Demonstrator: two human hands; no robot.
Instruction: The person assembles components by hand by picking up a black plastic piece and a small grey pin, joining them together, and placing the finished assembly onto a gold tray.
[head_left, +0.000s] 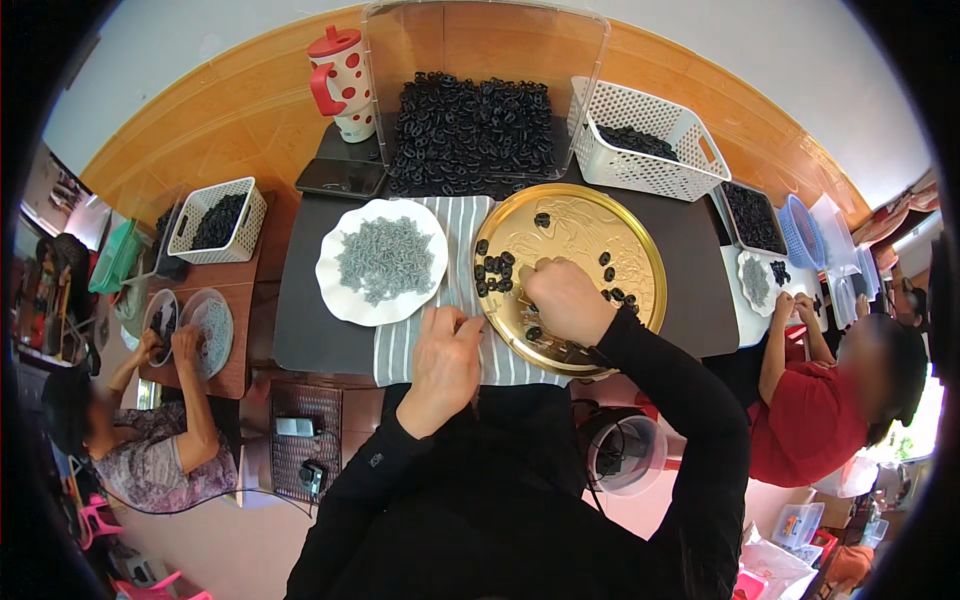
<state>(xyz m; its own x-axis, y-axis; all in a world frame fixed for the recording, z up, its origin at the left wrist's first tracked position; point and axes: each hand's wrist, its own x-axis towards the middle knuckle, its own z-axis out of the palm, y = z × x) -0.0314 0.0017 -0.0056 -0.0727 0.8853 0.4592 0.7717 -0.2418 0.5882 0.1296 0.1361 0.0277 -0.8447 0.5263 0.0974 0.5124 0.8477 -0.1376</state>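
My right hand [568,302] is closed over the round gold tray [600,225], knuckles up. Its fingertips are hidden, so whatever they pinch does not show. Small black oval pieces [494,274] lie in a cluster to its left, and others are scattered on the tray. My left hand [446,362] rests on the grey striped cloth [400,352] beside the tray's near left edge. Its fingers are bent together, and anything between them is too small to make out. Left of the tray, a white scalloped plate [342,307] holds a heap of small grey pieces [388,258].
Behind the tray stands a clear bin [606,50] heaped with black pieces. A white perforated basket [640,172] is at its right; a red-lidded tumbler [350,100] and a dark phone [342,178] are at its left. People work at tables on both sides.
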